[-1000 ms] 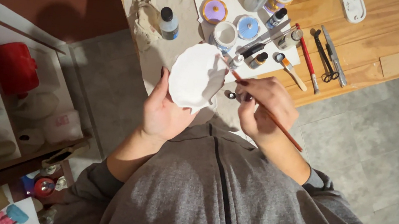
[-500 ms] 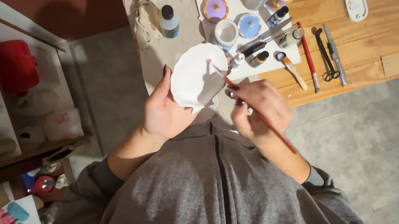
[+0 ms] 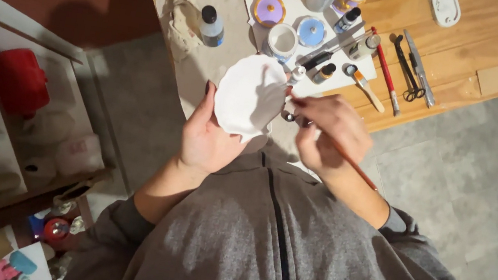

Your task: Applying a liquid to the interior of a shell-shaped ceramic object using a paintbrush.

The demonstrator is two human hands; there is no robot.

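My left hand (image 3: 204, 136) holds a white scalloped dish (image 3: 249, 95) from underneath, in front of my chest at the near edge of the wooden table (image 3: 477, 43). My right hand (image 3: 329, 136) is closed on a thin paintbrush (image 3: 356, 168) with a reddish-brown handle that sticks out toward my right forearm. Its tip end is hidden by my fingers at the dish's right rim. I wear a grey zip top.
On a beige cloth (image 3: 239, 32) lie small paint bottles (image 3: 212, 25), a purple pot (image 3: 268, 10), a blue pot (image 3: 311, 31) and a white cup (image 3: 281, 40). A red-handled brush (image 3: 385, 70) and scissors (image 3: 409, 75) lie to the right. A shelf with a red object (image 3: 18, 80) stands at left.
My right hand has drawn the brush in from across the dish to its right rim. The dish has tilted and shifted slightly with my left hand.
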